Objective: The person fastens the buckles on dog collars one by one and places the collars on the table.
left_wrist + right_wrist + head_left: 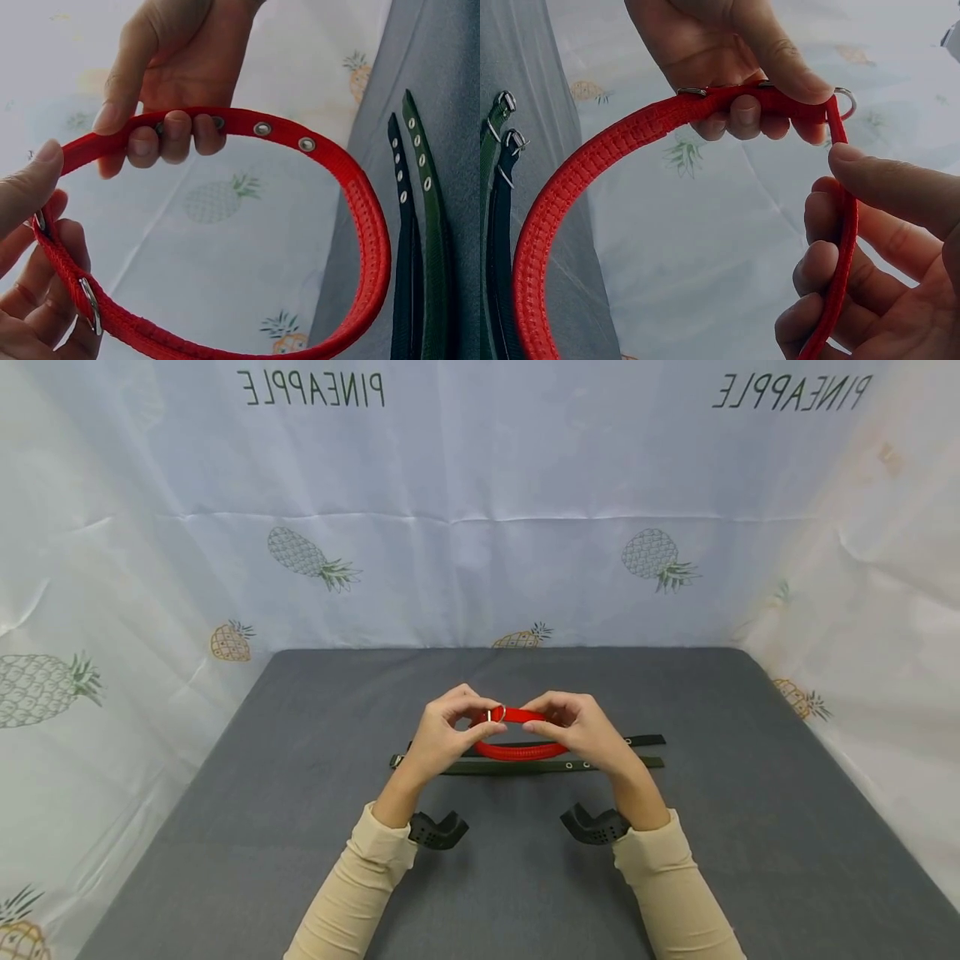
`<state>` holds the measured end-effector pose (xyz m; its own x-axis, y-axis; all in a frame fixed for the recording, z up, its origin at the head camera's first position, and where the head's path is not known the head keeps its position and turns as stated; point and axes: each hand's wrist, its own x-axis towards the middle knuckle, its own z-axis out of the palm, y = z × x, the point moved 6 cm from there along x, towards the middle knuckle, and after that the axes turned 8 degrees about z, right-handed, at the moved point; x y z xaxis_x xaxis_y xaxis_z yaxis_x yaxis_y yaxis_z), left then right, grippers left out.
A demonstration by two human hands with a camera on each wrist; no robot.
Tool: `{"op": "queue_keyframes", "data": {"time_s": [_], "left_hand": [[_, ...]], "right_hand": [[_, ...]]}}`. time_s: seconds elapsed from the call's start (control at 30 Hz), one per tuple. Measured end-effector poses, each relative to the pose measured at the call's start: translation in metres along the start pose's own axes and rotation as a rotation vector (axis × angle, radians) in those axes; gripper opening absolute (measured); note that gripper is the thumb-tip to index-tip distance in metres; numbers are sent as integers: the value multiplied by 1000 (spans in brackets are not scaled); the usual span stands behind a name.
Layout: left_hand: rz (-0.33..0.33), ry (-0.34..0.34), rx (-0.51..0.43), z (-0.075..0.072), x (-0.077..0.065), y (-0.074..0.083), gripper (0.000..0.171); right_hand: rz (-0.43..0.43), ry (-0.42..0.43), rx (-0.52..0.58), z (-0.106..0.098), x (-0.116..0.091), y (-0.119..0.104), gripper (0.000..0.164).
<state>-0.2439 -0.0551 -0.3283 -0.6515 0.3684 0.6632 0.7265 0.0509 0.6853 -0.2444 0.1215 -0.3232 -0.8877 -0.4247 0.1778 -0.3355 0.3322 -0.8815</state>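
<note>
Buckle end (804,109) of the red padded fabric collar (525,752) is pinched in my left hand (442,735), thumb against fingers, near a silver metal ring (93,306). Collar hangs looped between both hands, above the grey cloth-covered table (337,710). Right hand (583,727) pinches the flat strap end (82,151), fingers curled around near the metal eyelets (262,128). Step in hand looks like fastening; can't tell if the tip is through the buckle. Next move likely calls for drawing strap along and lining up an eyelet. Dark green fabric strap (487,768) and black fabric strap (647,740) lie below, partly hidden by hands and collar, right ends poking past my right wrist. Left thumb partly blocks the buckle.
</note>
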Motion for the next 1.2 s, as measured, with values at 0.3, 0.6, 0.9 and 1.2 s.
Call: {"op": "queue_keyframes", "data": {"time_s": [0.3, 0.6, 0.9, 1.2], "left_hand": [[-15, -31, 59, 6, -2, -5, 19], [-105, -34, 60, 10, -4, -12, 18], [-140, -70, 65, 13, -5, -12, 22], [-160, -118, 28, 13, -5, -14, 27]], "right_hand": [[-8, -1, -13, 6, 1, -2, 20], [-54, 37, 38, 21, 4, -4, 30], [-56, 63, 88, 28, 7, -1, 23], [-41, 82, 111, 24, 7, 0, 21]]}}
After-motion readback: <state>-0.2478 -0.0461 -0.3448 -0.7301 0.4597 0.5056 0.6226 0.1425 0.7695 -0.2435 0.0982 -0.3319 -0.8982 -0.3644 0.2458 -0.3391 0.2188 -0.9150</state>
